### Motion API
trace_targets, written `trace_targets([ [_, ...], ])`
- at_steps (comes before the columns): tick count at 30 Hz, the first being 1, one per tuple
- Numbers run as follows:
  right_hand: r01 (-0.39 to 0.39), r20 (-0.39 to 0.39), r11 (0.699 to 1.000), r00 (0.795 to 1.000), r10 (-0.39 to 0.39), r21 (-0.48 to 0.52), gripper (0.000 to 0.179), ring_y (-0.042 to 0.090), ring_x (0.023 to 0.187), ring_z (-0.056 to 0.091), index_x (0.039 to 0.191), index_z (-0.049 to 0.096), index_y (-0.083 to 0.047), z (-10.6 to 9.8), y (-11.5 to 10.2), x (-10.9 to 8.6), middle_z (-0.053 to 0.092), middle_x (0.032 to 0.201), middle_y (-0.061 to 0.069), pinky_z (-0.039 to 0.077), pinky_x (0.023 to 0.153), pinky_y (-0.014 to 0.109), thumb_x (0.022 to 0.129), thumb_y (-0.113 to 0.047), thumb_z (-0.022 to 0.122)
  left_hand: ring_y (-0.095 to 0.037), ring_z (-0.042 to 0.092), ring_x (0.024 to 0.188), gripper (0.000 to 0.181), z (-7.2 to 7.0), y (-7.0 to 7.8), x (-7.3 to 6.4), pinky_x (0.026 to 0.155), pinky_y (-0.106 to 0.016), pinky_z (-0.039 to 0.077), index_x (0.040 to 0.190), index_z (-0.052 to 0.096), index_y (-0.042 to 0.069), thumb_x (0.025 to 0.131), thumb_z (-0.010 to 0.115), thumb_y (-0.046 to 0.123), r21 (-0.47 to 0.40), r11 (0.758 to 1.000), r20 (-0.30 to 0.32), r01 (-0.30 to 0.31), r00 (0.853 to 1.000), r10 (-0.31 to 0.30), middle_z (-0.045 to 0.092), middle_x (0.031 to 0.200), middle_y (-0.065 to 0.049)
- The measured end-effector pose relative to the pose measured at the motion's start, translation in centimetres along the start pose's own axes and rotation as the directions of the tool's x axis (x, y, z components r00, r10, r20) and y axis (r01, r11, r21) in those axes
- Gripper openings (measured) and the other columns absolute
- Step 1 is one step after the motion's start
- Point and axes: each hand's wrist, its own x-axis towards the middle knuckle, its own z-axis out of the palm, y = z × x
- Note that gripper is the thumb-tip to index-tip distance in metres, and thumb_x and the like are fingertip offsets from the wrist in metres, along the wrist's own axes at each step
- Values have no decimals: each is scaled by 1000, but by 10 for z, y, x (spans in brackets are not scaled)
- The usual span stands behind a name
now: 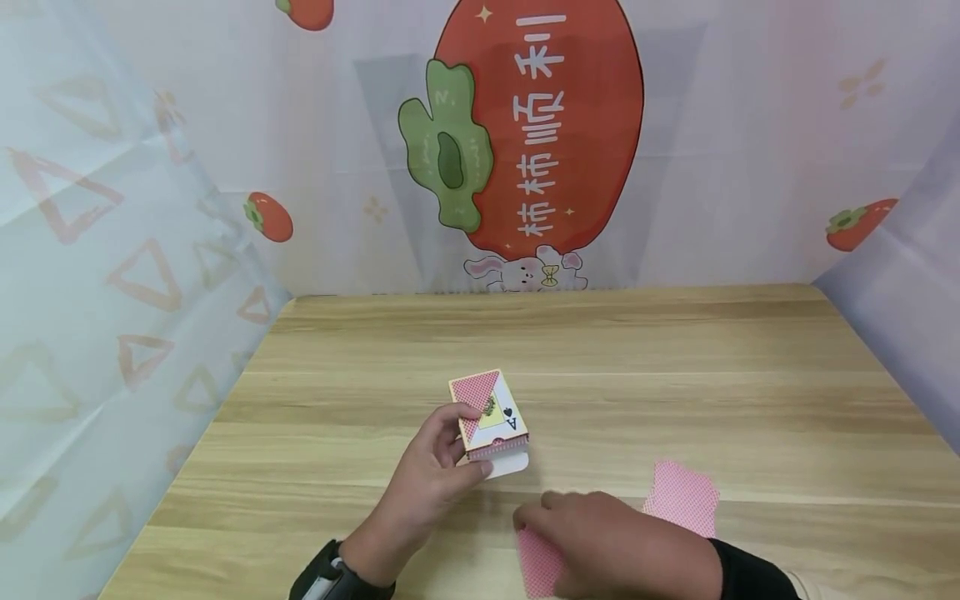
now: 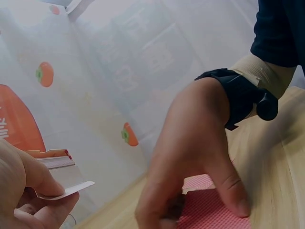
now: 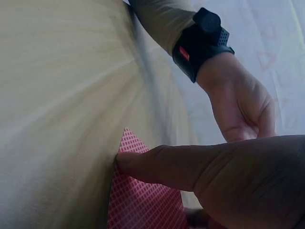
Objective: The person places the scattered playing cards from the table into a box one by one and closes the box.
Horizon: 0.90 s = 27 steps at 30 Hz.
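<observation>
My left hand (image 1: 431, 462) grips a small playing-card box (image 1: 491, 408) above the table, fingers on its far side and thumb at the open end. An ace of spades is printed on the box, its white flap (image 2: 76, 190) hangs out, and the packed edges of cards show inside. My right hand (image 1: 615, 533) is low over the table to the right, holding red-checked playing cards (image 1: 536, 567) between thumb and fingers. In the right wrist view its thumb (image 3: 157, 164) lies across their patterned back (image 3: 138, 200).
More red-backed playing cards (image 1: 682, 496) lie on the wooden table (image 1: 360, 350), just beyond my right wrist and partly hidden by it. A printed cloth (image 1: 315, 150) with persimmon pictures stands along the back and sides of the table.
</observation>
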Motion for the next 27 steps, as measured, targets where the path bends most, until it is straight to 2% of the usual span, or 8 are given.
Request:
trace_targets([
  [3, 108, 40, 993, 993, -110, 56, 43, -2, 71, 50, 117, 56, -31, 2, -1, -8, 55, 87, -22, 46, 62, 20, 81, -35, 78, -34, 52, 120, 62, 0, 0, 0, 85, -29, 56, 129, 43, 6, 77, 62, -20, -6, 1000, -3, -6, 1000, 6, 43, 136, -25],
  [7, 259, 91, 947, 956, -280, 191, 15, -7, 74, 51, 111, 58, -31, -4, 1, -16, 56, 88, -24, 45, 64, 13, 96, -31, 61, -35, 51, 120, 63, 0, 0, 1, 86, -30, 56, 130, 42, 6, 76, 62, -21, -4, 1000, -1, -13, 1000, 13, 42, 136, -26],
  [9, 275, 91, 925, 947, -308, 263, 11, -8, 71, 49, 105, 60, -30, -10, 1, -17, 55, 84, -23, 44, 61, 11, 98, -22, 58, -35, 51, 120, 64, 0, 0, 1, 86, -31, 56, 131, 42, 7, 77, 62, -21, 0, 1000, -2, -12, 1000, 12, 42, 137, -26],
  [12, 247, 63, 888, 954, -293, 387, 10, -9, 66, 47, 102, 62, -27, -21, 3, -16, 54, 78, -22, 45, 58, 12, 99, -19, 57, -35, 51, 121, 65, 0, 1, 1, 87, -32, 55, 131, 42, 9, 76, 62, -20, 4, 1000, -10, -9, 1000, 9, 42, 137, -26],
  [14, 196, 53, 823, 963, -264, 534, 6, -8, 59, 48, 103, 61, -24, -28, 4, -15, 55, 74, -19, 47, 53, 15, 99, -19, 57, -35, 51, 121, 66, 0, 1, 1, 87, -32, 55, 132, 42, 10, 76, 62, -20, 6, 1000, -13, -8, 1000, 8, 42, 137, -26],
  [19, 109, 11, 576, 980, -201, 810, 12, 3, 45, 46, 110, 57, -15, -39, 7, -13, 63, 74, -6, 41, 41, 16, 101, -22, 56, -34, 52, 119, 66, -1, 0, 1, 85, -30, 55, 132, 42, 11, 77, 64, -18, 14, 1000, -6, -13, 1000, 13, 43, 136, -25],
  [22, 103, -30, 521, 989, -146, 847, 15, 7, 45, 41, 113, 55, -10, -43, 8, -11, 63, 73, 0, 35, 41, 17, 102, -20, 54, -33, 53, 118, 65, -1, 0, 0, 85, -30, 56, 133, 41, 11, 78, 64, -17, 8, 1000, 4, -16, 1000, 16, 43, 135, -24],
  [27, 55, -41, 481, 998, -38, 875, 23, 11, 45, 37, 116, 52, -6, -44, 9, -8, 62, 70, 5, 29, 40, 20, 103, -24, 53, -33, 54, 116, 63, -1, -1, 0, 85, -30, 56, 132, 39, 7, 79, 60, -20, -18, 999, 20, -30, 999, 30, 42, 134, -25],
])
